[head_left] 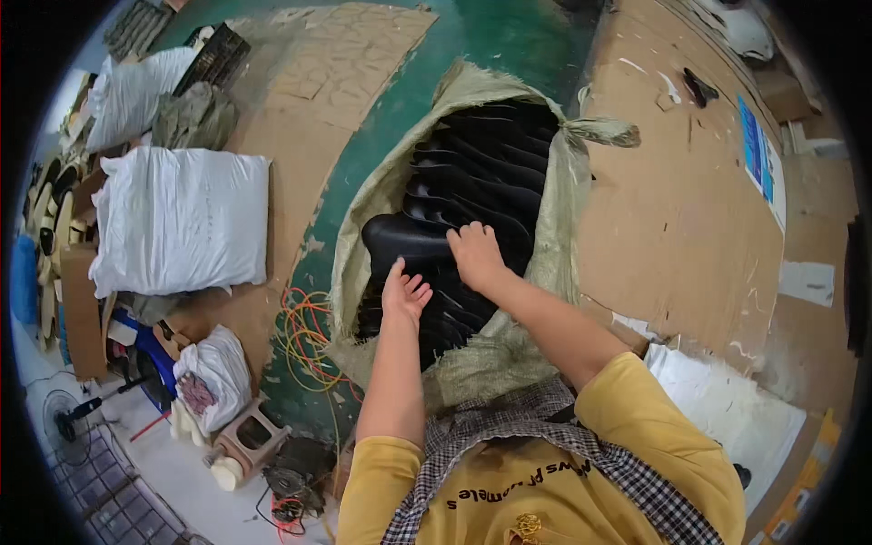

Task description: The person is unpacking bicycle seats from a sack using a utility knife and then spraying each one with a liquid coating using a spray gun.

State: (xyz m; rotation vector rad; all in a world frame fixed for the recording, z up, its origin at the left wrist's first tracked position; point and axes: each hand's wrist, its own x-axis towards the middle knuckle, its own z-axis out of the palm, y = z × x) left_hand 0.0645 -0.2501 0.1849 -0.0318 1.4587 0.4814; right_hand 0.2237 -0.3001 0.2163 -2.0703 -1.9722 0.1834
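Fingers point(465, 240), right hand point(481, 262): bent over 1 black curved piece point(392, 240) in the woven sack point(565, 204); grip cannot be told. Left hand point(406, 292): fingers loosely parted, near same piece. Black stack point(486, 168): inside sack. White bag point(191, 218), 1: left of sack.

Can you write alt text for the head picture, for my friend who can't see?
A person's left hand and right hand are over rows of shiny black curved pieces in an open, pale green woven sack. A big white bag lies to the left; brown cardboard is on the right.
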